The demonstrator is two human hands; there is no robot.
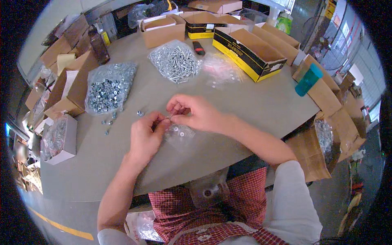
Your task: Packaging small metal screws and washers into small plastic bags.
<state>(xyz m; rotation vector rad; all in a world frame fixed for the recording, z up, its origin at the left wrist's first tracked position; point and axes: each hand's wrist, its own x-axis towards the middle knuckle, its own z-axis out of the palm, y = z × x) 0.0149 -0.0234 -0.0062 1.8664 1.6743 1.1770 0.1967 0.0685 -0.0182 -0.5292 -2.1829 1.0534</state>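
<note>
My left hand point(146, 134) and my right hand point(192, 112) meet over the middle of the table. Both are closed, thumbs and fingertips pinching the upper edge of a small clear plastic bag point(179, 141). A few small white washer-like pieces point(182, 134) show in or under its film. Just left of my fingers lies a loose metal nut point(140, 113). Further left, several loose nuts point(110, 122) lie below a large clear bag of nuts point(107, 92). Beyond my hands rests an open clear bag of screws point(175, 63).
Right of the screws is a pile of small clear bags point(222, 69). Behind them are a black-and-red tool point(199, 48) and a black-and-yellow box point(249, 53). A teal cylinder point(309, 79) stands at the right. Cardboard boxes point(71, 83) and a white box point(61, 139) line the left.
</note>
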